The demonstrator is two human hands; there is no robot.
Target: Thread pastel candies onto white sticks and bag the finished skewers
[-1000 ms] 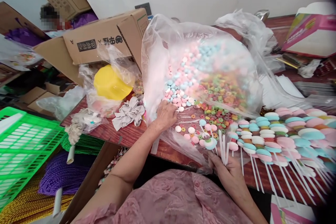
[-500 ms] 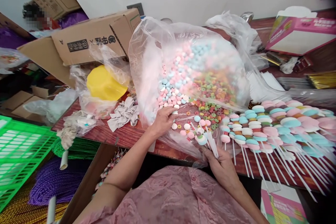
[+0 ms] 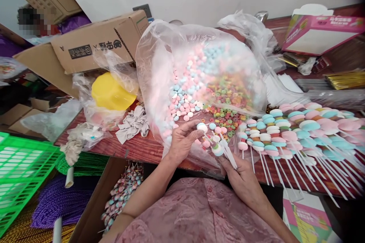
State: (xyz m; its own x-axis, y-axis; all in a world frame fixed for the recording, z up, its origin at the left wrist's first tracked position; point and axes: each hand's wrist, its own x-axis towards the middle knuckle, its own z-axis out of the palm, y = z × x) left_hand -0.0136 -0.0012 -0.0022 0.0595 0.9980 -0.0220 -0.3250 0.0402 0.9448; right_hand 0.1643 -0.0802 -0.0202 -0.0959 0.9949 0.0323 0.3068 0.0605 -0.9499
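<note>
My left hand pinches a round white candy between thumb and fingers, just in front of a big clear plastic bag full of pink, blue and white candies and coloured candy rings. My right hand grips a bunch of white plastic sticks; one stick carries a few candies at its tip, close to the white candy. To the right lie rows of finished candy skewers on the wooden table.
A yellow tub in plastic and a cardboard box stand at the left rear. A grey cloth lies beside them. A green crate, purple and gold cord spools and a pink box surround the table.
My left hand has pulled out of the bag with a white candy and come toward the sticks in my right hand. The view has shifted slightly.
</note>
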